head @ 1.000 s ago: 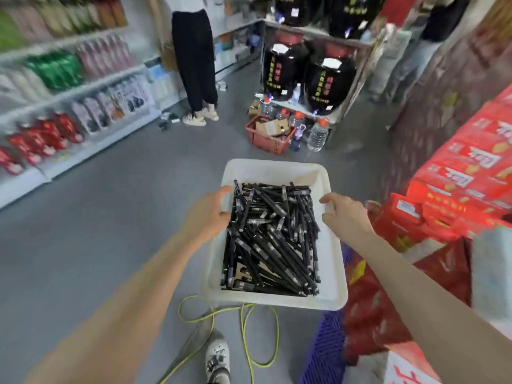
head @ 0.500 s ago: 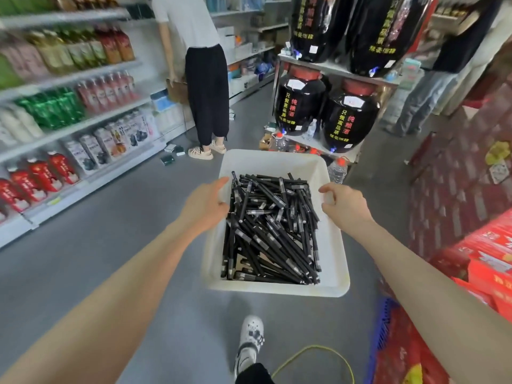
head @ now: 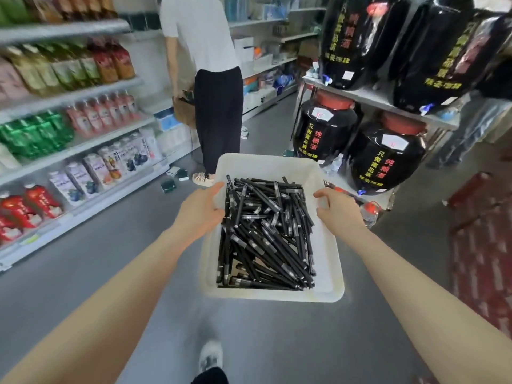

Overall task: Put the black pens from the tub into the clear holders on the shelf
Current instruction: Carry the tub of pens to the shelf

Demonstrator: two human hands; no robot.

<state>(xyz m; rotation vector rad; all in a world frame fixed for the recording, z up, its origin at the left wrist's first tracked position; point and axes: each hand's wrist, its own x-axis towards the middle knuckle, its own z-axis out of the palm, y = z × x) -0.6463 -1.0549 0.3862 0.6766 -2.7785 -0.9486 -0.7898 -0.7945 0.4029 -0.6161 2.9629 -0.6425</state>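
Head view. Shop aisle, grey smooth floor (head: pixel 83 295). Long white shelving (head: pixel 91 88) is seen on the left, in four visible tiers, stocked with pouches and cartons in green, red and pale colours; labels are blurred. A metal rack (head: pixel 368 97) is set on the right, and four large black jars (head: pixel 324 134) with red lids or red and yellow lettering are counted on it, two per level. One water bottle (head: pixel 370 214) with a red cap is noted by the rack's foot. A few small boxes (head: pixel 169 186) are left lying on the floor near the shelving.

One bystander (head: pixel 216 79), in white top and black trousers, is seen standing at the shelving.

One white tub (head: pixel 266 167) is held up over the floor, in the aisle's middle. The black pens (head: pixel 266 234) are heaped inside it, criss-crossed, too many to count, several dozen at least.

The tub's left rim is grasped by the left hand (head: pixel 202 214), thumb laid over the edge. The right rim is grasped by the right hand (head: pixel 339 212), fingers curled over it. One white shoe (head: pixel 210 356) is seen below, blurred.
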